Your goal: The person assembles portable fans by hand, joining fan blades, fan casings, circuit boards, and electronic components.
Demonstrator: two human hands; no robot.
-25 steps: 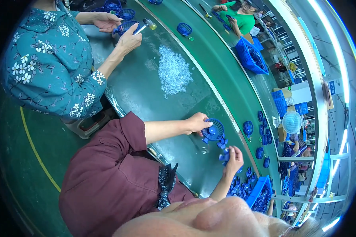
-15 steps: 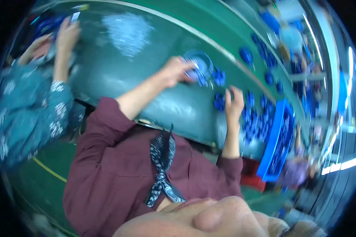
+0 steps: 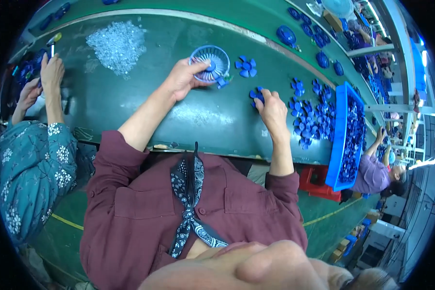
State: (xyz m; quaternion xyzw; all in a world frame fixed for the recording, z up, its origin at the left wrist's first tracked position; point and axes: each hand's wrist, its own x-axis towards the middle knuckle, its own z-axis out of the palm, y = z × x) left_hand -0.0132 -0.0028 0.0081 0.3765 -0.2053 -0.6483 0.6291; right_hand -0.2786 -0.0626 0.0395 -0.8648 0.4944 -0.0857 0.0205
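On the green table [image 3: 130, 104], the right hand [image 3: 271, 107] pinches a blue fan blade [image 3: 255, 94]. At its 3 o'clock, loose blades [image 3: 310, 116] lie beside a blade-filled blue crate [image 3: 341, 126]. Farther, the left hand [image 3: 183, 77] grips a round blue grille [image 3: 211, 62]; clear pieces [image 3: 117, 43] lie at 10 o'clock.

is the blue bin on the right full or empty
Full, or nearly: the blue bin is heaped with small blue parts along its whole length.

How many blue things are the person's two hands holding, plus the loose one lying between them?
Round blue fan cage: 1, in the left hand
Blue fan blades: 2, one loose, one in the right hand
Total: 3
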